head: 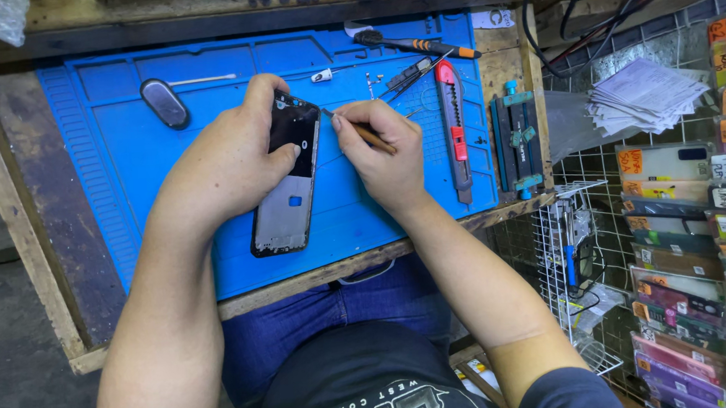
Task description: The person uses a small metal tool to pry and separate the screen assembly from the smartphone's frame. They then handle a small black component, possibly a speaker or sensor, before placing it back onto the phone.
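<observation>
An opened phone body (285,196) lies lengthwise on the blue work mat (124,143), its dark upper half and grey lower plate showing. My left hand (234,157) grips its upper left edge, thumb pressed on the dark part. My right hand (385,148) pinches a thin brown-handled tool (373,136) whose metal tip touches the phone's upper right edge.
On the mat lie a dark oval part (164,103), a cotton swab (202,79), tweezers (410,73), an orange-and-black screwdriver (416,46) and a red-and-grey utility knife (454,131). A clamp jig (516,140) sits right of the mat. Wire racks, paper stack and packaged phone cases fill the right.
</observation>
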